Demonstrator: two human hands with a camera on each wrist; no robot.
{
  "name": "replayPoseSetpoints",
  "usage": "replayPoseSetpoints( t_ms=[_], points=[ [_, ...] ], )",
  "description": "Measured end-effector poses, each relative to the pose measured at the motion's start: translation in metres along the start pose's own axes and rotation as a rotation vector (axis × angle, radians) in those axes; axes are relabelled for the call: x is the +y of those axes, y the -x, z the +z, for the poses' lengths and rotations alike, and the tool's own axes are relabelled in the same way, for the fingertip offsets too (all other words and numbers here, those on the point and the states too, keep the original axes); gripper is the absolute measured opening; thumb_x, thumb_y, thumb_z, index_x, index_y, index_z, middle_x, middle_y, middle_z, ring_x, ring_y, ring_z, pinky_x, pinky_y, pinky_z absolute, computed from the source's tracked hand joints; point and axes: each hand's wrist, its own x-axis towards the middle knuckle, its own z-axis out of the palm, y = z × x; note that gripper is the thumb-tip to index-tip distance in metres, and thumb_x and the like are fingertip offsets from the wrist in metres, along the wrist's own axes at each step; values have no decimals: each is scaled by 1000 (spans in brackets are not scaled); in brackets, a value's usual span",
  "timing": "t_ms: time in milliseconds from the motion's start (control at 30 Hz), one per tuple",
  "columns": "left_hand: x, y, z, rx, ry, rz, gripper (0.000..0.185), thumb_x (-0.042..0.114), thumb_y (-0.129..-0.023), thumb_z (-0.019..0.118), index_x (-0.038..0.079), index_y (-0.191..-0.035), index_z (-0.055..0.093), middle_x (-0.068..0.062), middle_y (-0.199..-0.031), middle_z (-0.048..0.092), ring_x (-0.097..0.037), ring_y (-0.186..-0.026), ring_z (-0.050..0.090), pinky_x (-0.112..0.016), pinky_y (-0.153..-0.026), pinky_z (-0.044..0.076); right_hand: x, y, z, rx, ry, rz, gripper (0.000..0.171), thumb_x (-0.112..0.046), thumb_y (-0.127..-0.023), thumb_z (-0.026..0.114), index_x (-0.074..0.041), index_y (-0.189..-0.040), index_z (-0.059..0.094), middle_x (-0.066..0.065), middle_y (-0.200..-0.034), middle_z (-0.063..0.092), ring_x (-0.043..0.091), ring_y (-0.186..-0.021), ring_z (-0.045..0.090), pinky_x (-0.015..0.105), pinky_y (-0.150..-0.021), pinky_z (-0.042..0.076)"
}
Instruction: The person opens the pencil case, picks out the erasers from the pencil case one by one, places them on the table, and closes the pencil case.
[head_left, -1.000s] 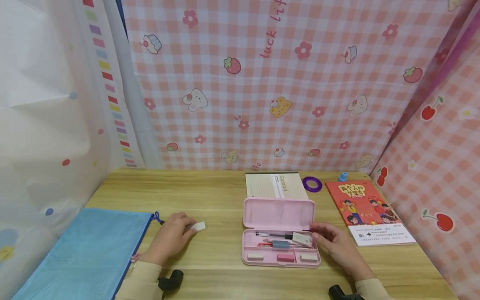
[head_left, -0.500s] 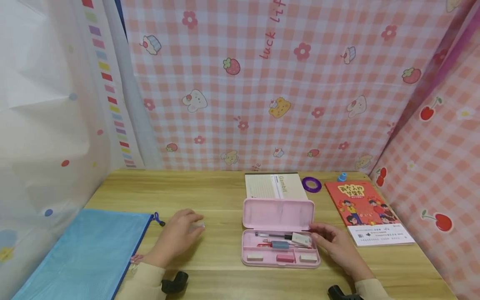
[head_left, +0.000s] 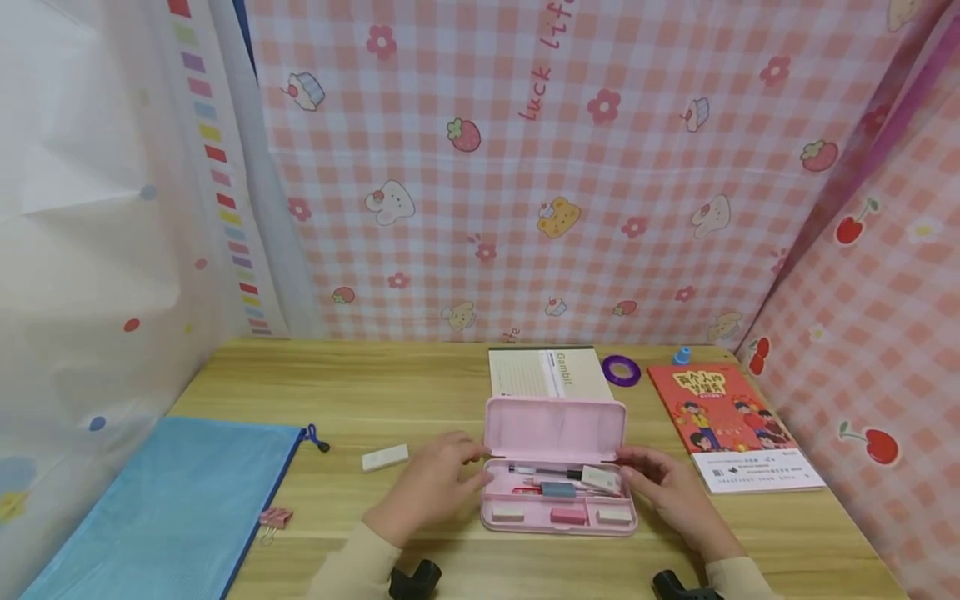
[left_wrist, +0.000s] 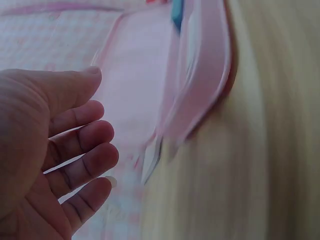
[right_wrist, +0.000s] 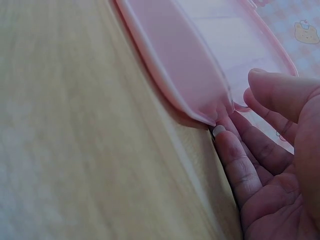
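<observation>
Glossy pink plastic pencil case (head_left: 555,467) on matt wood-grain table (head_left: 390,392).

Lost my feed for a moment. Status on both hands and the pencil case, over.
Left hand open at the pink pencil case, left end. Right hand open, fingers touching its right end. Lid up. White eraser lies apart, nothing blocking.

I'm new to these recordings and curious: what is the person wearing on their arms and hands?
Both hands, the left hand and the right hand, are bare: no gloves or rings show. Each arm wears a long beige sleeve reaching the wrist. A small black device sits at each wrist, probably the wrist camera mounts.
</observation>
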Motion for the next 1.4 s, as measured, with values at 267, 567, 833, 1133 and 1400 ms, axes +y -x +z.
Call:
replayPoseSetpoints(
  t_ms=[267,567,833,1133,1400],
  points=[
    [26,-21,36,-74,-22,75,26,29,-88,70,12,-107,72,4,-93,64,-5,-82,54,-25,-76,48,1,-1,0,4,-11,-24,41,-27,-92,66,-5,-125,60,11,-122,62,14,-106,57,22,-88,45],
    [36,-28,56,-89,-5,32,29,31,-84,74,11,-106,73,6,-85,60,-3,-74,49,-21,-69,46,1,-2,4,18,8,-31,39,-27,-90,68,-7,-123,62,10,-119,64,16,-105,59,23,-88,45],
    [35,-32,64,-98,-3,28,28,29,-83,74,10,-104,73,7,-81,55,-3,-70,44,-19,-63,42,1,-3,2,7,9,-24,40,-27,-90,68,-7,-124,62,9,-120,64,16,-107,58,23,-89,45],
    [34,-34,66,-107,-13,46,23,27,-83,74,10,-99,75,7,-78,52,-3,-68,42,-18,-60,39,2,-1,2,6,-7,-12,40,-27,-90,67,-6,-124,61,10,-121,63,16,-107,58,23,-89,45],
    [33,-36,69,-123,-2,31,24,25,-83,74,9,-101,75,8,-80,52,-3,-70,43,-18,-62,40,2,-1,1,8,-13,-17,39,-25,-91,67,-5,-124,61,10,-121,63,16,-106,58,23,-89,45]
  ],
)
